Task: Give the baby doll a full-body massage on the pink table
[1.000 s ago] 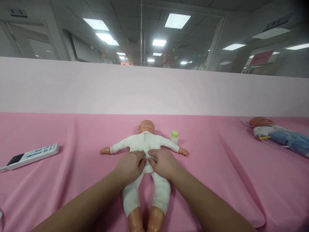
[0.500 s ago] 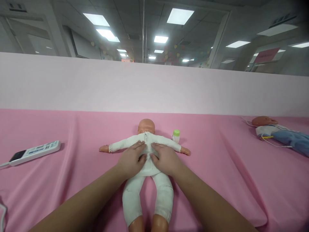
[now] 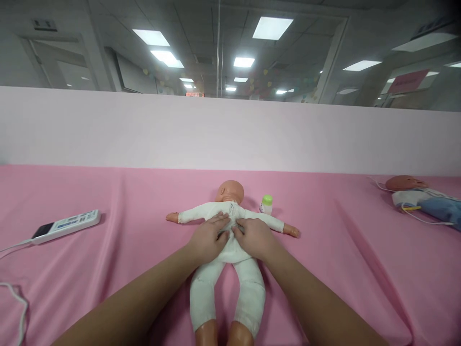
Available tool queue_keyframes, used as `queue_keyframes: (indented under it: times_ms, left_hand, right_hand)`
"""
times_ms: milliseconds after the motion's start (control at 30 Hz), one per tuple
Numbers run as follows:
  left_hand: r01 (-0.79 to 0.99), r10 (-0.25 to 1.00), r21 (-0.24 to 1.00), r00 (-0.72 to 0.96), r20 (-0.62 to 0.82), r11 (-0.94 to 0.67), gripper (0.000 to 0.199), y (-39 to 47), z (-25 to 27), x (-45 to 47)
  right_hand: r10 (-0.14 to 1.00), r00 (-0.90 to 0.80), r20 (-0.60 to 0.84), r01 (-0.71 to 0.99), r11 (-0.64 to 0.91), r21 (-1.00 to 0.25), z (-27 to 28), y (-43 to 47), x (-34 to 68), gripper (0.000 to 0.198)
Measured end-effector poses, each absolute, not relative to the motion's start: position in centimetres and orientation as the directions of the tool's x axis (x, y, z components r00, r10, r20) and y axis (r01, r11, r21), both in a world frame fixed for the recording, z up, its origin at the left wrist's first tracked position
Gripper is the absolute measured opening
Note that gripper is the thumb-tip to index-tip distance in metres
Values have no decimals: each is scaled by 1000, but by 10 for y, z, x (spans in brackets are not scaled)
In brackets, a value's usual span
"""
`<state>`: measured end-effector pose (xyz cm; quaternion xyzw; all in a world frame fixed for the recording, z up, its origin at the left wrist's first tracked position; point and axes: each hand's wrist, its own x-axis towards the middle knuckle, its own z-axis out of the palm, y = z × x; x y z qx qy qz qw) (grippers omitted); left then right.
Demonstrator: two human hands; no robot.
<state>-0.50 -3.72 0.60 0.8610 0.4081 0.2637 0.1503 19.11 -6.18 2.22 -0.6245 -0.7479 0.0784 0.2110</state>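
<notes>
A baby doll (image 3: 232, 252) in a white cloth suit lies on the pink sheet, seemingly face down, head away from me, arms spread wide. My left hand (image 3: 211, 238) rests on the left half of its back, fingers stretched forward and thumb apart. On the right half lies my right hand (image 3: 255, 238), its fingers slightly bent and a small gap between thumb and forefinger. Both thumbs point in toward the middle of the back. Beside the doll's right-side arm stands a small bottle (image 3: 265, 205) with a green cap.
A white handheld device (image 3: 68, 226) with a dark panel and a cable lies on the left. Another cable (image 3: 22, 307) curls at the lower left. At the far right lies a second doll (image 3: 439, 204) in blue and white. A pale wall (image 3: 230, 134) rises behind the pink sheet (image 3: 144, 293).
The view has shifted, so most things appear further right. The doll's head is turned slightly, with an ear now showing. My right fingers are more bent and both hands sit closer together.
</notes>
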Motion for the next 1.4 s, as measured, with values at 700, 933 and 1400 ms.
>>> queue_keyframes:
  times_ms: [700,933,1400]
  left_hand:
    - [760,844,393,378,380,-517,51,-69,12,-5]
    - [652,797,458,504,334,-604,51,-44,7,-18]
    - [758,798,300,452,399,-580,51,-56,10,-10]
  right_hand:
    - [932,-257,254,655,362,-664,15,-58,188,35]
    - [970,-165,176,873,227,-433,25,-70,188,34]
    - [934,-157,320,861,289,-420,30,-75,186,25]
